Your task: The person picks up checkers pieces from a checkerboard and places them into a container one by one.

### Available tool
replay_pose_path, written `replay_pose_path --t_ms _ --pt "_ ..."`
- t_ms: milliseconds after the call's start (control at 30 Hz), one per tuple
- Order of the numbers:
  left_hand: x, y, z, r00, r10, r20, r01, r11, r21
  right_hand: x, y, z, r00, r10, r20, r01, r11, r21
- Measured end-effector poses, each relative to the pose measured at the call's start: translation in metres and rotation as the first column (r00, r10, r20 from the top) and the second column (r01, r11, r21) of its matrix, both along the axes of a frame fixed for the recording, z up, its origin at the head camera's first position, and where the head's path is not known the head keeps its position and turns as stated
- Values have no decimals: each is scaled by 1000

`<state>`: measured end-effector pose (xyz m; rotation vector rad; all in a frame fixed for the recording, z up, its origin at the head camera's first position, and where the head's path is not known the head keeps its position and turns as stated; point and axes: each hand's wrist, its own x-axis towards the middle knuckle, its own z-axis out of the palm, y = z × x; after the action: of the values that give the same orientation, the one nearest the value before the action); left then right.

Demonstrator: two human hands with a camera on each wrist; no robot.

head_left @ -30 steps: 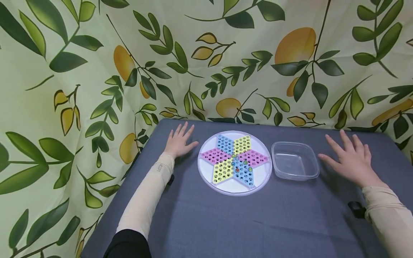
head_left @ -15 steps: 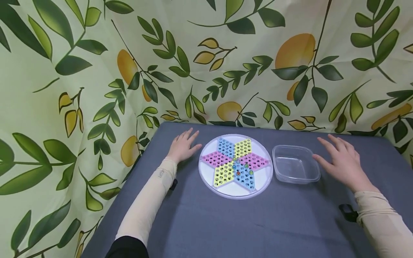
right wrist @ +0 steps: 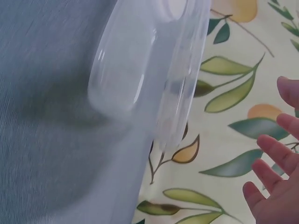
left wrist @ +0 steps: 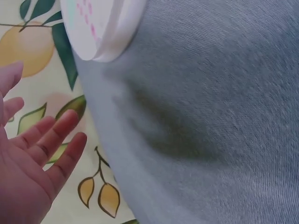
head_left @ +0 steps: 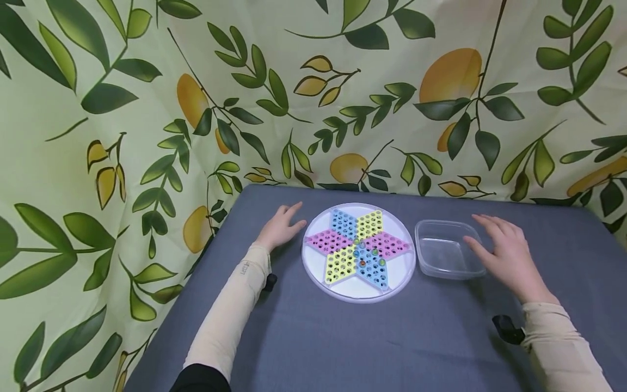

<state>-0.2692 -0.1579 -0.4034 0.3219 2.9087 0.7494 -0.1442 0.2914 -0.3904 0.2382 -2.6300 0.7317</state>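
A round white Chinese checkers board (head_left: 313,267) with a blue, yellow and pink star lies mid-table in the head view. Several marbles (head_left: 362,263) sit around its centre and on the near blue section. To its right stands a clear plastic container (head_left: 448,250). My left hand (head_left: 278,227) hovers just left of the board, fingers relaxed and holding nothing; the left wrist view shows its palm (left wrist: 28,172) and the board's edge (left wrist: 114,42). Beside the container's right rim is my right hand (head_left: 509,258), fingers loosely extended, nothing in them. In the right wrist view, the container (right wrist: 126,70) appears beside these fingers (right wrist: 275,154).
A dark grey cloth covers the table (head_left: 352,343). Behind and to the left hangs a curtain (head_left: 274,81) printed with leaves and fruit. A dark strap device sits under each wrist.
My right hand has moved left toward the container, its spread fingers drawing closer together. The left hand has shifted slightly right and its fingers have bent a little. Board and container stay put.
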Motion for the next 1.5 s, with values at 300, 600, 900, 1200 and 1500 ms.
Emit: replay_pose_path --t_ms 300,600,900,1200,1500 --pt "7 2 -8 999 -3 -35 9 984 179 5 -35 -6 988 -32 -154 16 995 -99" --pt "6 5 -25 996 64 -67 -43 959 280 -3 -59 -9 977 -98 -188 59 977 -203" --pt "6 13 -37 986 141 -90 -97 921 378 -5 -90 -24 988 -41 -149 -3 959 -283" --pt "5 16 -52 984 138 -110 -88 926 366 -7 -114 -38 999 -39 -22 32 961 -276" --pt "3 11 -59 996 89 19 -90 926 366 -10 -130 -56 998 65 10 -59 957 -282"
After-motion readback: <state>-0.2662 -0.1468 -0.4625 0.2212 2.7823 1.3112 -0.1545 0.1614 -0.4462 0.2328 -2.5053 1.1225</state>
